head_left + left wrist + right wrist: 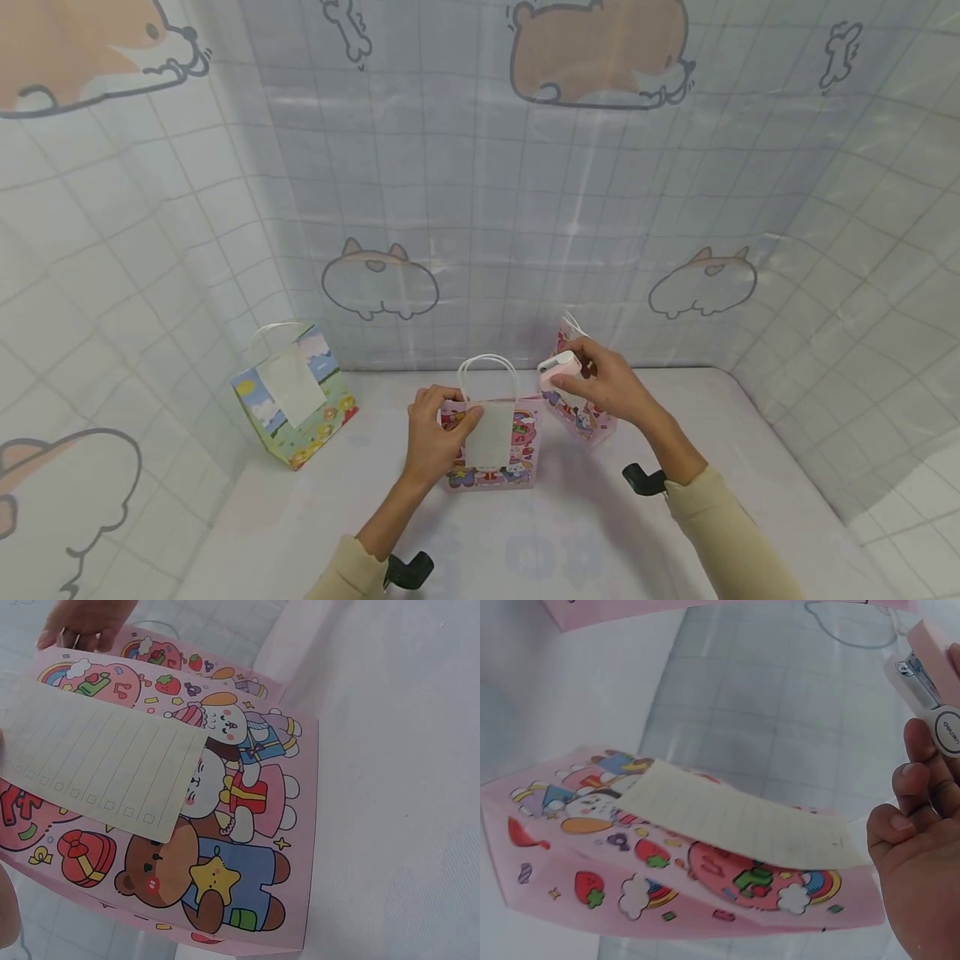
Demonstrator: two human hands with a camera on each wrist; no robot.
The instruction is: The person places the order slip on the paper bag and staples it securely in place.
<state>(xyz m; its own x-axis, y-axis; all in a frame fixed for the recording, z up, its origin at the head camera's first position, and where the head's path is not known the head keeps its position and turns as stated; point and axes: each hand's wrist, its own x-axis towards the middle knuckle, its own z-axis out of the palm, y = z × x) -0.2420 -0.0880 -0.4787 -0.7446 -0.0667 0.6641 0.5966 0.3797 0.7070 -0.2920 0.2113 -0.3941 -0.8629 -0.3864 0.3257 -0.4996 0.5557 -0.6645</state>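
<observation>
A pink cartoon paper gift bag (527, 446) with white handles stands in the middle of the table, a pale checklist sheet (489, 437) flat against its front. My left hand (432, 440) pinches the bag's top edge together with the sheet, thumb in front and fingers behind. To the right of the bag, raised near its top corner, my right hand (611, 385) grips a small pink and white stapler (561, 367). In the right wrist view the stapler (930, 686) sits above the curled fingers, apart from the sheet.
Behind my right hand stands another pink gift bag (587, 423), partly hidden. A green and blue gift bag (333, 400) with a pale sheet (292, 387) on its front leans at the back left. A dog-patterned curtain (480, 208) surrounds the white table (360, 500).
</observation>
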